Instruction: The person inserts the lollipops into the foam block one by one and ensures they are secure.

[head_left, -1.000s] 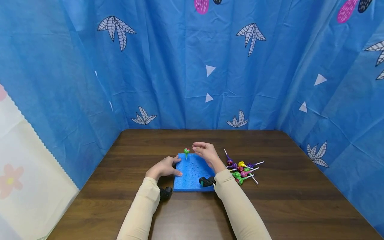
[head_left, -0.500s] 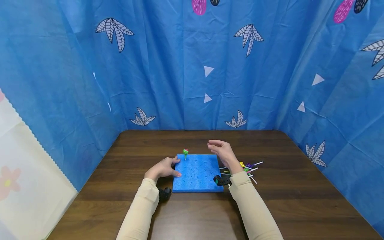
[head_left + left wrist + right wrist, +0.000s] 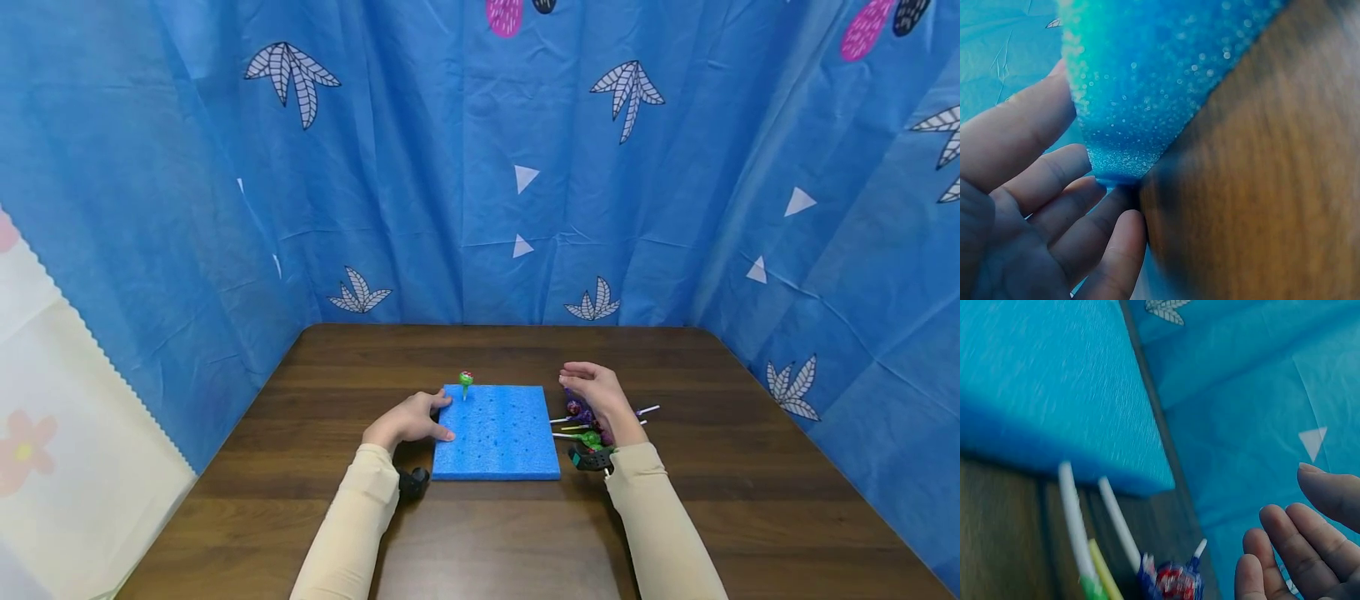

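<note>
A blue foam block (image 3: pixel 495 442) with small holes in its top lies flat on the table. One green-wrapped lollipop (image 3: pixel 466 379) stands upright in it near the far left corner. My left hand (image 3: pixel 408 419) rests against the block's left edge, its fingers (image 3: pixel 1054 178) fairly straight along the side. Right of the block, my right hand (image 3: pixel 602 400) hovers over a heap of lollipops, holding nothing, its fingers (image 3: pixel 1297 550) slightly bent and apart from the thumb. Under it show a green lollipop (image 3: pixel 591 438) and a purple lollipop (image 3: pixel 1175 581); the hand hides part of the heap.
The brown wooden table (image 3: pixel 480 533) extends around the block. A blue patterned curtain (image 3: pixel 450 167) hangs behind and at both sides. White stick ends (image 3: pixel 1072 512) point from the heap toward the block's right edge.
My right hand has moved right, from above the block near the standing lollipop to over the lollipop heap, and has come lower. My left hand has stayed at the block's left edge.
</note>
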`<state>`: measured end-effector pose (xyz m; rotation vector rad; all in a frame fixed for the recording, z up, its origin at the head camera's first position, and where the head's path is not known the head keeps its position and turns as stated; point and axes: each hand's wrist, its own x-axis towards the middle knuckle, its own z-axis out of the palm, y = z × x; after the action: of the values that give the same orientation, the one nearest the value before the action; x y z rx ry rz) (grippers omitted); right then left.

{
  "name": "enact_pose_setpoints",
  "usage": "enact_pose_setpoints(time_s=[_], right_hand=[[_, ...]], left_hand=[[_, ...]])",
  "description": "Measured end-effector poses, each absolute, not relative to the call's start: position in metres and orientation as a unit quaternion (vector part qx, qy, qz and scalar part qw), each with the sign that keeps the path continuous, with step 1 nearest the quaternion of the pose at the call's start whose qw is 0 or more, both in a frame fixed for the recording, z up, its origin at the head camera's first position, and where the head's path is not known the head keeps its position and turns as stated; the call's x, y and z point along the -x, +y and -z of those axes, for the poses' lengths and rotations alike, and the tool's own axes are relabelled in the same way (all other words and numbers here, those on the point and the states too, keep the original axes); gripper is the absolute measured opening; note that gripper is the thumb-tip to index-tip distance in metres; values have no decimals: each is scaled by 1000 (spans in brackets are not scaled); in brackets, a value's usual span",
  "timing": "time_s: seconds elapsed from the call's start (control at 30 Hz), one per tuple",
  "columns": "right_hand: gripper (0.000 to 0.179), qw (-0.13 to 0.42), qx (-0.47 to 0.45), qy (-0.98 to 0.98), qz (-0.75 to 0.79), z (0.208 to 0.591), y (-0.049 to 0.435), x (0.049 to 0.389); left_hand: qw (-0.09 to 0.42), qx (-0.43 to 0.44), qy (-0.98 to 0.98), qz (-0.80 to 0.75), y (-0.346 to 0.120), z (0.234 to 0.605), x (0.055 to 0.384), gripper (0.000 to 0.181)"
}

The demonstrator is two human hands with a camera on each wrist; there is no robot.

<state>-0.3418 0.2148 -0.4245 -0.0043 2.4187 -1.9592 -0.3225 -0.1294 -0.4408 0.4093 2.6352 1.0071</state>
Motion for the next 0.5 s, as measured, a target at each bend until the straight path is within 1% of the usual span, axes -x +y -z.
enact_pose_setpoints(time_s=[0.3,0.5], right_hand=[[46,10,-8,824,567,436,227,339],[42,5,-6,855,519,442,231,341]], left_hand=[[146,-142,913,-354,-129,440,323,73],[147,-144,912,-356,-129,440,323,74]])
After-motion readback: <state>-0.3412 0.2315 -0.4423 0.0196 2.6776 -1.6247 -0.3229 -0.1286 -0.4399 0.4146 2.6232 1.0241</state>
